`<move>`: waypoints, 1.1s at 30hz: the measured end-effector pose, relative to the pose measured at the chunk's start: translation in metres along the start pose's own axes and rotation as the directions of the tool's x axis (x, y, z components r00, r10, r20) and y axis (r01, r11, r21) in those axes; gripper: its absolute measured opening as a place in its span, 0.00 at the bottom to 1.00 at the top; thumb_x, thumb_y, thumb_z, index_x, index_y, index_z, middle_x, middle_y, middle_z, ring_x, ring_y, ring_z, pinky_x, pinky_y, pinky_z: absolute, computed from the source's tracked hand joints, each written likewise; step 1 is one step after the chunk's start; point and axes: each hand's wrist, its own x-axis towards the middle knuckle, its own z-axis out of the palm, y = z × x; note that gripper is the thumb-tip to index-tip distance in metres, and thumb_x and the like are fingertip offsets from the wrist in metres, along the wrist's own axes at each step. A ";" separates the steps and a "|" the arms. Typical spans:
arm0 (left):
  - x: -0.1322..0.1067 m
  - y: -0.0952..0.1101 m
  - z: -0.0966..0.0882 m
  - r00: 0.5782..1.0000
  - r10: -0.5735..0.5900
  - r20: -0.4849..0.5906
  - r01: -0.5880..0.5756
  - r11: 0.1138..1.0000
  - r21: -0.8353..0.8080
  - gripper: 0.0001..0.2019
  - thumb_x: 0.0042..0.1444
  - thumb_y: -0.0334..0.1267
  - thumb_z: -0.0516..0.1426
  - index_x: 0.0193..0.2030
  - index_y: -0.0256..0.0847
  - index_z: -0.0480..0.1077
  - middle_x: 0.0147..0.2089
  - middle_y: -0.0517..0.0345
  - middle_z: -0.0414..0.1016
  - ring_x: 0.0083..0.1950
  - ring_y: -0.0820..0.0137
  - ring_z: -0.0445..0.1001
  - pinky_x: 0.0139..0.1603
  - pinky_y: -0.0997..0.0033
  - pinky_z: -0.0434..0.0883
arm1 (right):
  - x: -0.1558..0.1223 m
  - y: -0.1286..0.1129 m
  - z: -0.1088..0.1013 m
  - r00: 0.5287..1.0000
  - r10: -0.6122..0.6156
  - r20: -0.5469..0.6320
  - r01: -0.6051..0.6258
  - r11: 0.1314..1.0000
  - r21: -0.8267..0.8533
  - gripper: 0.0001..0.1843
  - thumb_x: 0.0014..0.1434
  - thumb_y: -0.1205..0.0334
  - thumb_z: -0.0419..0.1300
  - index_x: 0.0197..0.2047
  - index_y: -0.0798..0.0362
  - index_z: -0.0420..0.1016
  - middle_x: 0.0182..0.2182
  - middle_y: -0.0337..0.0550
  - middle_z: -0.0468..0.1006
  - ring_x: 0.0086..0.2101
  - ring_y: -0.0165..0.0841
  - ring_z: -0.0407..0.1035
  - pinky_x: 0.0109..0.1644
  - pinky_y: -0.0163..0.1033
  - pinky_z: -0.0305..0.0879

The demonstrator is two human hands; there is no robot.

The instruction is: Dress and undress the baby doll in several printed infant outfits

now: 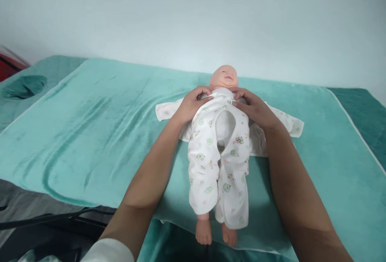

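A baby doll (223, 77) lies on its back, head away from me and bare feet toward me. White baby trousers (205, 153) with small green animal prints cover its legs and reach up to its upper chest, with an open crotch. My left hand (194, 103) is closed at the trousers' top edge on one side, thumb on the front of the cloth. On the other side my right hand (251, 107) grips that edge likewise, fingers near the doll's neck. Beneath the doll a matching baby shirt (289, 125) lies spread with both sleeves out.
A teal plush cover (90, 133) drapes the massage bed, wrinkled at the left. The bed's face hole (24, 87) is at the far left. A pale wall (193, 20) stands behind. Dark tubing (45, 219) and a red object (10, 67) show at the left.
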 end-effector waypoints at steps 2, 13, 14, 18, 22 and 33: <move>-0.001 0.001 0.002 1.000 -0.002 -0.007 0.002 1.000 0.008 0.11 0.60 0.46 0.62 0.39 0.41 0.70 0.58 0.51 0.78 0.61 0.64 0.74 0.66 0.61 0.66 | 0.000 -0.002 -0.001 1.000 0.019 0.008 -0.019 0.999 -0.026 0.17 0.60 0.44 0.67 0.39 0.48 0.71 0.65 0.43 0.71 0.67 0.44 0.62 0.72 0.53 0.51; 0.002 -0.005 0.003 0.997 -0.016 -0.078 0.020 0.999 0.050 0.09 0.61 0.44 0.62 0.39 0.43 0.69 0.44 0.58 0.77 0.47 0.68 0.74 0.53 0.68 0.69 | 0.003 -0.003 0.000 1.000 -0.015 -0.028 0.015 1.000 -0.022 0.19 0.61 0.43 0.64 0.32 0.49 0.68 0.59 0.44 0.76 0.59 0.42 0.68 0.64 0.50 0.59; 0.004 -0.006 0.003 0.996 -0.021 -0.089 0.025 0.999 0.047 0.09 0.61 0.44 0.62 0.39 0.43 0.69 0.42 0.59 0.76 0.45 0.69 0.73 0.50 0.69 0.69 | 0.004 0.000 0.002 0.997 -0.008 -0.072 0.007 1.000 -0.023 0.19 0.62 0.44 0.64 0.32 0.49 0.69 0.54 0.44 0.79 0.54 0.41 0.70 0.60 0.49 0.62; 0.014 -0.011 0.003 0.986 -0.053 -0.155 0.064 0.996 0.067 0.07 0.61 0.39 0.61 0.36 0.43 0.68 0.32 0.63 0.69 0.35 0.72 0.67 0.39 0.72 0.65 | 0.012 0.008 0.008 0.959 0.046 -0.281 -0.089 0.986 -0.143 0.12 0.62 0.53 0.63 0.32 0.49 0.68 0.25 0.33 0.68 0.30 0.31 0.63 0.40 0.40 0.61; 0.025 -0.014 0.005 0.966 -0.092 -0.243 0.127 0.983 0.131 0.07 0.61 0.32 0.59 0.33 0.42 0.65 0.27 0.65 0.64 0.31 0.73 0.63 0.35 0.72 0.61 | 0.024 0.009 0.012 0.919 0.001 -0.393 -0.122 0.951 -0.283 0.10 0.60 0.60 0.61 0.29 0.49 0.65 0.23 0.32 0.62 0.27 0.30 0.57 0.36 0.38 0.57; 0.011 -0.016 0.010 0.981 0.016 -0.194 0.027 0.975 0.219 0.09 0.62 0.34 0.55 0.45 0.43 0.76 0.48 0.57 0.80 0.51 0.66 0.76 0.58 0.63 0.70 | 0.009 0.016 0.020 0.928 -0.056 -0.369 0.004 0.990 -0.139 0.09 0.62 0.56 0.60 0.43 0.46 0.79 0.45 0.41 0.82 0.46 0.38 0.74 0.57 0.48 0.68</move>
